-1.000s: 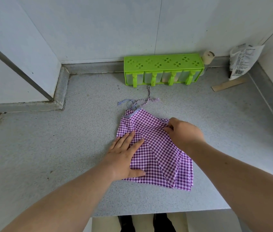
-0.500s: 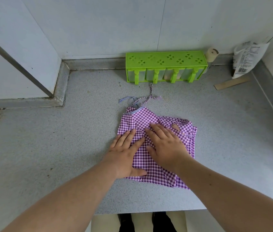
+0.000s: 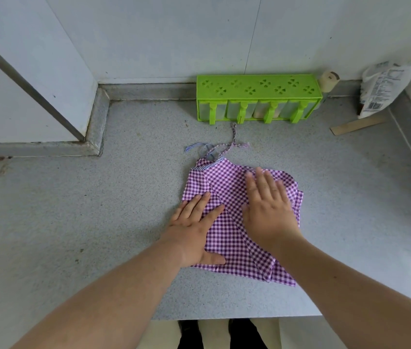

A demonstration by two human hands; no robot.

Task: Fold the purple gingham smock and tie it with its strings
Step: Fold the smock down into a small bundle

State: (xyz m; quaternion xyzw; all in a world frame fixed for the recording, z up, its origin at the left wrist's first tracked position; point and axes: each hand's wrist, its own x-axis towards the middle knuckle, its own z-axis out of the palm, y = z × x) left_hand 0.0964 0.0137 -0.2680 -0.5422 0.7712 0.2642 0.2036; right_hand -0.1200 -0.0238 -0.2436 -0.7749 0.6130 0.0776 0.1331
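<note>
On the bench (image 3: 98,222), near its front edge: the smock (image 3: 227,197) lies folded into a narrow stack of layers, collar end pointing to the back wall.
Strings (image 3: 224,147): loose and untied beyond the collar, one reaching toward the green rack (image 3: 257,96).
Left hand (image 3: 194,230): flat, fingers straight, pressing the smock's near left part; it has stayed put since a second ago.
Right hand (image 3: 267,210): flat, fingers straight and spread, palm down on the smock's right half, gripping nothing. A second ago it pinched the right edge; half a second ago it lay nearer the middle, next to the left hand.
Smock, change: the right flap now lies folded over, where a second ago it was being brought across.
Far right corner: a white bag (image 3: 383,89), a wooden stick (image 3: 358,125).
</note>
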